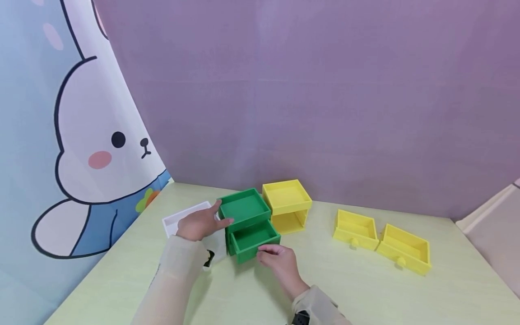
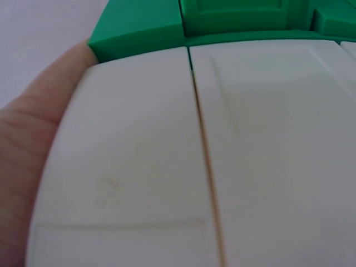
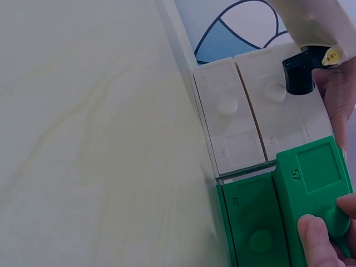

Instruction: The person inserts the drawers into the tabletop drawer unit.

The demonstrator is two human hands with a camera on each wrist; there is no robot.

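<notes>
A small green drawer cabinet (image 1: 243, 208) stands at the middle of the table, its upper drawer (image 1: 255, 235) pulled partly out. The right hand (image 1: 282, 266) pinches that drawer's round knob (image 3: 336, 222) between thumb and fingers. In the right wrist view the lower green drawer (image 3: 257, 222) sits flush. My left hand (image 1: 200, 222) lies over the white drawer cabinet (image 1: 172, 221), its thumb and fingers spread against the left side of the green cabinet. Two white drawer fronts (image 2: 128, 144) fill most of the left wrist view, with the hand along their edge.
A yellow cabinet frame (image 1: 286, 198) with an open front stands just right of the green one. Farther right, two yellow drawers (image 1: 355, 230) (image 1: 405, 248) lie side by side on the pale table (image 1: 345, 289). A purple cloth wall (image 1: 308, 99) rises behind.
</notes>
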